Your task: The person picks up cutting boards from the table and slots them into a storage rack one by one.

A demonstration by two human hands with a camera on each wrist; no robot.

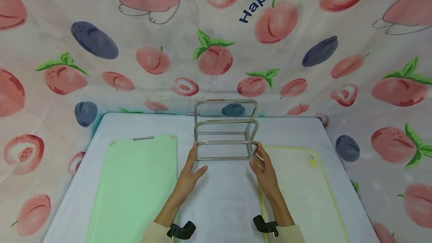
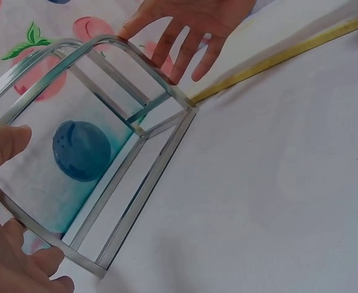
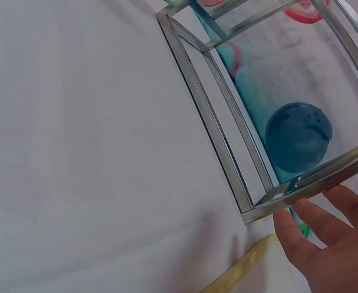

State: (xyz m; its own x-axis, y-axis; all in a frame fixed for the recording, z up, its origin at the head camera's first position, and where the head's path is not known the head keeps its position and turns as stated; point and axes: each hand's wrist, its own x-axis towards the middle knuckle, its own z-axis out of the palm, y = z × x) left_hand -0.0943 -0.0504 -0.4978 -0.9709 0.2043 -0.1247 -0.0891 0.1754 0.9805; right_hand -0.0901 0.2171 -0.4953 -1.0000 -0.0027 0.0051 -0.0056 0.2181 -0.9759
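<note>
A silver metal rack [image 1: 226, 143] with several hoop-shaped dividers stands between my two hands. Its flat lower bar [image 2: 147, 190] faces me. My left hand [image 1: 185, 183] is at the rack's left side, fingers touching the front frame and thumb spread away from it. On the opposite side, my right hand [image 1: 267, 179] rests its fingertips against the front hoop's right end. In the right wrist view, those fingers [image 3: 322, 223] are stretched out along the frame's outer edge.
To the left lies a pale green cutting board [image 1: 135, 186] with a slot handle. A whitish cutting board [image 1: 303, 190] with a yellow rim lies to the right. White cloth [image 1: 222, 198] covers the table, and a fruit-printed curtain [image 1: 182, 48] hangs behind and around it.
</note>
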